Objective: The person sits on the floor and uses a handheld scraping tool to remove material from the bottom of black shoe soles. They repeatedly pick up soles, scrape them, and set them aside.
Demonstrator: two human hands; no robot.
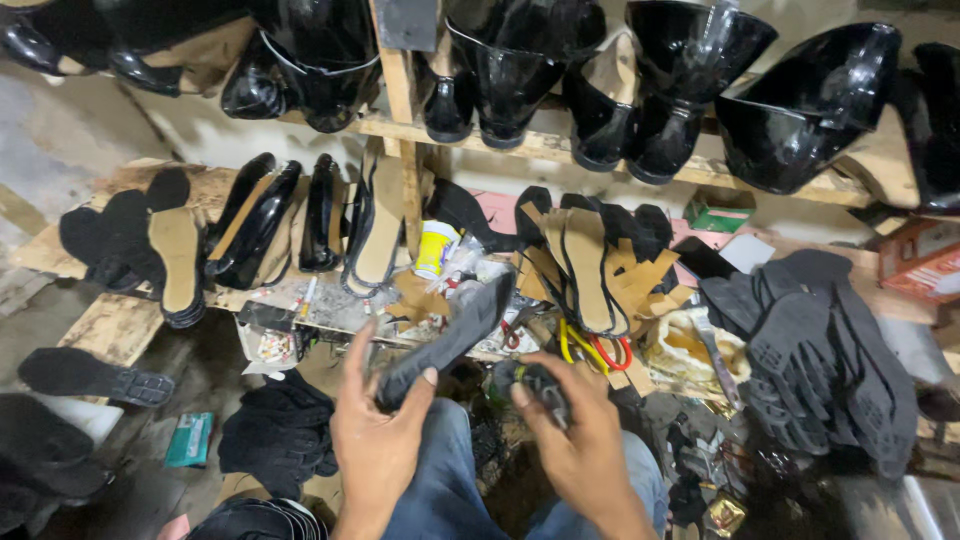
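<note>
My left hand (pixel 378 430) grips a black rubber shoe sole (pixel 450 335), held tilted with its toe pointing up and right over the workbench edge. My right hand (pixel 575 440) is closed around a small dark object (pixel 540 385) just to the right of the sole; what it is I cannot tell. Both hands hover above my knees in blue jeans (pixel 445 490).
A low wooden bench (pixel 120 325) carries insoles (pixel 178 262), black shoe uppers (pixel 255 220), a white-and-yellow glue pot (pixel 436 247), cardboard pieces and scissors with red and yellow handles (pixel 600 352). A stack of black soles (pixel 820 350) lies at right. Glossy black shoes (pixel 510 70) fill the upper shelf.
</note>
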